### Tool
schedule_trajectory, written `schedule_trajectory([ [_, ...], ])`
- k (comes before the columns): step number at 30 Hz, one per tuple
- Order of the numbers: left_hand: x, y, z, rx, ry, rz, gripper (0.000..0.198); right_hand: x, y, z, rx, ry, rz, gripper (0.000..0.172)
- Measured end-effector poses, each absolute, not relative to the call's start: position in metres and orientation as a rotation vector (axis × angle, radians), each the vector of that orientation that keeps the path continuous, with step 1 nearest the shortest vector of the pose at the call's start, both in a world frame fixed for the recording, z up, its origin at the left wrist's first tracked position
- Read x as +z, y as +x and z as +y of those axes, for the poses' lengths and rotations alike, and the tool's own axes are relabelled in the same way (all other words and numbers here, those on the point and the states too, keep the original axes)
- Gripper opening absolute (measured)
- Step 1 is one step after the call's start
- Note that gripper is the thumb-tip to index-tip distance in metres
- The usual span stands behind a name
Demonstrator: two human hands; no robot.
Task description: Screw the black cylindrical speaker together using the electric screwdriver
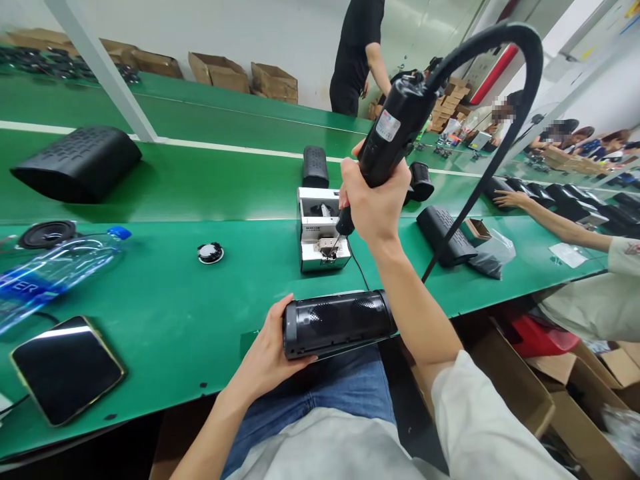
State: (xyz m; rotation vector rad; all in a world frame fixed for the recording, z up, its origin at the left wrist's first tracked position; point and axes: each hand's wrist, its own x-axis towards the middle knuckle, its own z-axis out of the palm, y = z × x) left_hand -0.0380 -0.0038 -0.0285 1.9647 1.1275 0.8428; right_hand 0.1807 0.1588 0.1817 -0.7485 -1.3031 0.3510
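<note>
While the left hand (273, 353) grips the black speaker (337, 323) at the desk's near edge, the right hand (375, 200) is closed around an electric screwdriver (395, 130), its tip dipping into the screw feeder (323, 230). The loosely braced speaker could roll off onto the lap.

A black speaker cylinder (340, 323) w/ glossy finish and fine dotted mesh is seen, as is a black electric screwdriver (395, 133) w/ a white-and-red label and black cable (500, 73). The bench (165, 320) is covered in bright green w/ white stripes along the belt; a white/silver screw feeder box (323, 230), black perforated grilles (80, 163), a black-and-white round part (210, 253) and a clear bottle (55, 267) w/ blue cap and blue label are noted. A black phone (67, 369) w/ gold edge, blue jeans (325, 393), brown cartons (220, 70) are shown.
</note>
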Motion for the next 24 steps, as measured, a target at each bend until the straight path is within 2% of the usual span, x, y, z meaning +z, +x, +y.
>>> schedule_trajectory([
  [5,-0.029,-0.038,-0.003,0.847,1.957,1.126,0.118,0.178,0.18,0.157,0.403,-0.785,-1.277,0.036],
  [8,-0.029,-0.037,-0.003,0.857,1.968,1.114,0.121,0.185,0.186,0.141,0.397,-0.774,-1.301,0.039],
  [10,-0.028,-0.036,-0.002,0.87,1.983,1.098,0.123,0.197,0.191,0.117,0.409,-0.744,-1.325,0.035],
  [13,-0.027,-0.035,-0.002,0.893,2.014,1.064,0.127,0.224,0.191,0.063,0.488,-0.707,-1.301,0.018],
  [18,-0.026,-0.035,0.0,0.891,2.023,1.056,0.129,0.248,0.177,-0.015,0.718,-0.756,-1.177,0.023],
  [24,-0.027,-0.033,0.001,0.893,2.01,1.059,0.128,0.222,0.176,-0.034,0.754,-0.709,-1.296,0.022],
])
